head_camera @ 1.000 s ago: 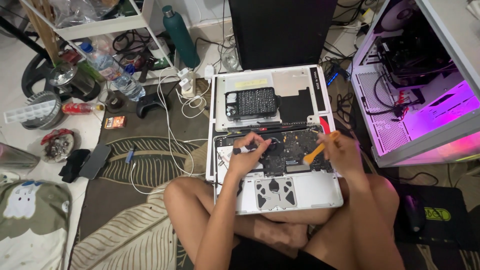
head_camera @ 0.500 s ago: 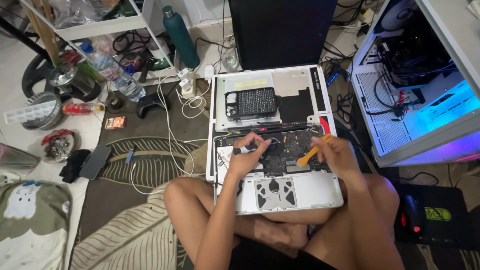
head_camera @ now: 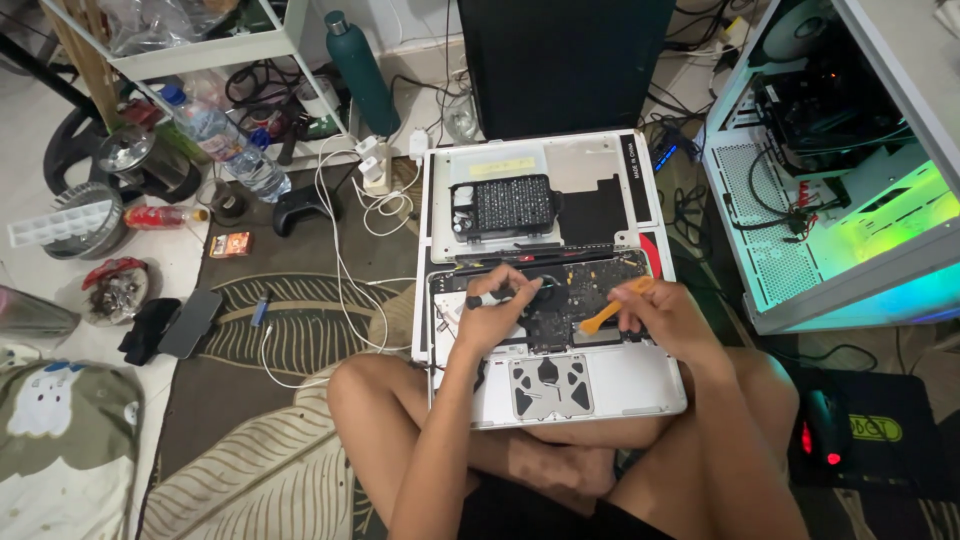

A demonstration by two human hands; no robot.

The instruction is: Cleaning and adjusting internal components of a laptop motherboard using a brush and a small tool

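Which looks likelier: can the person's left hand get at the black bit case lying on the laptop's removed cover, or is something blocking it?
Probably yes: the left hand, holding a screwdriver, sits just below the bit case, with nothing between.

I see an opened silver laptop (head_camera: 600,385) with its dark circuit board exposed. Over that laptop's board, my left hand (head_camera: 497,315) grips a black-handled screwdriver (head_camera: 497,297); my right hand (head_camera: 662,312) holds an orange plastic pry tool (head_camera: 612,310) against it.
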